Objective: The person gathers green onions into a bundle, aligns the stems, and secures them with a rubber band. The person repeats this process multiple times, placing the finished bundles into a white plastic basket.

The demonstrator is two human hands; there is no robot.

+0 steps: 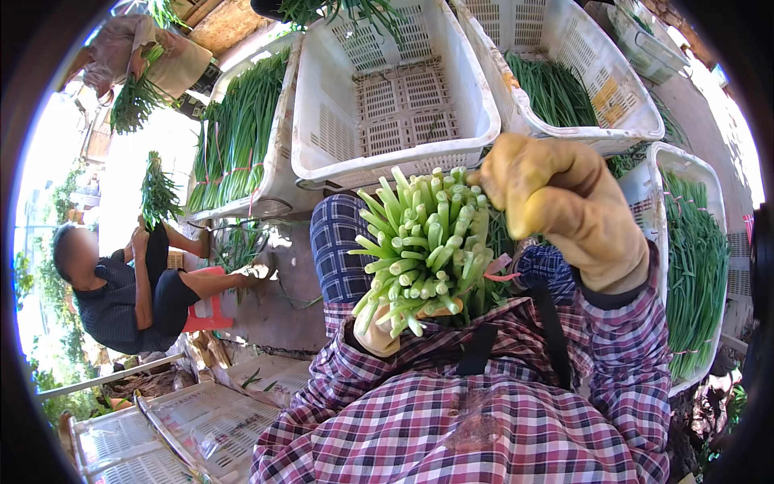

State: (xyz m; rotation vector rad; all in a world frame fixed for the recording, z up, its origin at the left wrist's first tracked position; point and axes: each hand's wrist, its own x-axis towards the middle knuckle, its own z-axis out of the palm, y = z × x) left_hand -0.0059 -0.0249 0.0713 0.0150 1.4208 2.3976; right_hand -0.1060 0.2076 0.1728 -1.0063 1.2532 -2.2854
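A thick bundle of green vegetable stalks (432, 242) points its pale cut ends up at me, in front of my lap. My left hand (378, 330), in a light glove, grips it from the lower left, mostly hidden under the stalks. A pink tie (500, 268) shows on the bundle's right side. My right hand (556, 199), in a yellowish work glove, is raised at the bundle's upper right with its fingers curled. One fingertip is close to the stalk ends; whether anything is pinched in the fingers is not visible.
A white plastic crate (396, 151) stands just ahead. Crates around it hold long green leaves (242, 133), more greens (553, 91) and tied bundles (695, 272). At left, a person (121, 290) sits on a red stool (208, 308) holding greens; another person (145, 54) bends behind.
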